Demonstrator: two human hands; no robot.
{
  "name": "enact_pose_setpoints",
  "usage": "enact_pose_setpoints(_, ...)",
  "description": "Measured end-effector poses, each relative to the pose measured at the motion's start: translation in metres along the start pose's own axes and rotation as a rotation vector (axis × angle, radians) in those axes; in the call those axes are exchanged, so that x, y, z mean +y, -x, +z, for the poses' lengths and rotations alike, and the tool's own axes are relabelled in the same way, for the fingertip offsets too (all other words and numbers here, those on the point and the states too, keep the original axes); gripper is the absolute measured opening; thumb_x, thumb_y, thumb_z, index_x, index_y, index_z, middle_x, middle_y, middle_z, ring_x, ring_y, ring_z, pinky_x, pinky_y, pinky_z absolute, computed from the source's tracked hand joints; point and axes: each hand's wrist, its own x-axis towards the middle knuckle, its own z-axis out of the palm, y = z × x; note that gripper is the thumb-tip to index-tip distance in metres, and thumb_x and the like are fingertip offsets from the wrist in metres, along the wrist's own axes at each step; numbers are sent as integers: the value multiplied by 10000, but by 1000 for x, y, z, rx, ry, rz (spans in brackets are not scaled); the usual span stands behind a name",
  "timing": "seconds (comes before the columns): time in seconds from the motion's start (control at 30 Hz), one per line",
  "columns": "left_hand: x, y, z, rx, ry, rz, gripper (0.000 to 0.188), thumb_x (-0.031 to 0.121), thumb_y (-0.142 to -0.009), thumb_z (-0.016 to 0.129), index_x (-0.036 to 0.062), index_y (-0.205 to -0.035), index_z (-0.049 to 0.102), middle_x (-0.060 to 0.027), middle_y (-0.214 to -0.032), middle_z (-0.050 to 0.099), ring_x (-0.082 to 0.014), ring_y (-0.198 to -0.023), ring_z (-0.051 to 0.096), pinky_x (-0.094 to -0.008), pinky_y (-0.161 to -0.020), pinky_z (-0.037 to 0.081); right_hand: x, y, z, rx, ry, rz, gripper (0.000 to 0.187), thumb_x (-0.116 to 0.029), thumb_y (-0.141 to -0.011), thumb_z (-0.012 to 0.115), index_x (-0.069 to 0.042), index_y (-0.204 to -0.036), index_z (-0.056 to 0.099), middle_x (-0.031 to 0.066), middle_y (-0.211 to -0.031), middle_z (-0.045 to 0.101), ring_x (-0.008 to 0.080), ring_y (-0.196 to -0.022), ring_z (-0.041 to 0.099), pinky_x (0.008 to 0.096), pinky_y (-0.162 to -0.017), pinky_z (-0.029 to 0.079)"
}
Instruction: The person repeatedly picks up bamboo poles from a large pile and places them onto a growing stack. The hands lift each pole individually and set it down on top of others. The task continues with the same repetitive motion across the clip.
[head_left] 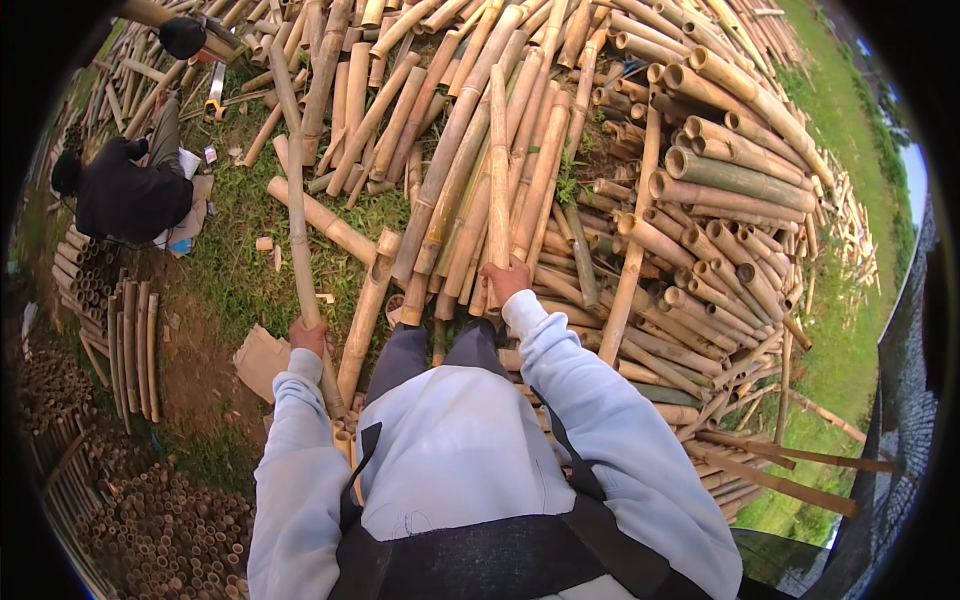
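Observation:
My left hand (312, 338) is wrapped round a long, thin greyish-tan bamboo pole (297, 220). That pole slants away over the grass, and its near end passes below my fist. In front of my body, my right hand (507, 281) grips the near end of a paler bamboo pole (498, 170), which points away over the heap. Between my hands leans a thick cut bamboo piece (368, 310) with an open top end. Several more bamboo poles (450, 190) lie side by side beyond my knees.
A large pile of cut bamboo (740, 185) rises at right. On the left, a person in dark clothes (135, 190) sits near a yellow-handled saw (214, 95). Flattened cardboard (262, 362) lies beside my left hand. Stacked short bamboo pieces (165, 530) fill the lower left.

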Motion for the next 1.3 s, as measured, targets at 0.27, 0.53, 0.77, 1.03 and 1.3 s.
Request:
enact_pose_setpoints(0.27, -87, -9, -52, 47, -31, -74, 172, -5, -787, 642, -41, -920, 539, -127, -586, 579, -235, -406, 559, -365, -363, 444, 28, -44, -15, 227, 382, 132, 1027, -597, -780, 716, -19, -1515, 292, 285, -1470, 418, 402, -1308, 494, 415, -1030, 468)
enact_pose_setpoints(0.53, -135, 6, -59, -76, -270, -237, 124, 5, -781, 661, -50, -839, 565, -130, -578, 585, -249, -421, 583, -384, -382, 467, 161, 77, -69, 216, 39, 542, 601, -360, -871, 711, -77, -1369, 529, 99, -1047, 698, 233, -845, 688, 395, -625, 526)
enact_pose_setpoints(0.77, -71, 9, 7, -161, -411, -140, 188, -12, -787, 657, -71, -956, 600, -133, -591, 600, -225, -427, 582, -404, -381, 458, 166, 92, -97, 241, -137, 545, 420, -185, -888, 694, -105, -1281, 573, 95, -945, 674, 228, -702, 637, 374, -565, 498)
enact_pose_setpoints(1.03, -62, -57, 111, -117, -475, -277, 177, 37, -780, 695, -50, -921, 632, -136, -578, 610, -229, -427, 593, -379, -406, 478, 95, 56, -168, 230, -125, 174, 536, -256, -918, 687, -59, -1380, 499, 126, -1075, 693, 215, -854, 690, 315, -631, 517)
enact_pose_setpoints(1.3, -11, -48, 130, -184, -662, -78, 281, 70, -763, 714, -24, -1022, 662, -152, -666, 657, -255, -469, 632, -398, -445, 504, 129, 68, -216, 379, -148, 235, 466, -169, -903, 663, -19, -1326, 537, 115, -989, 702, 167, -733, 670, 254, -549, 492)
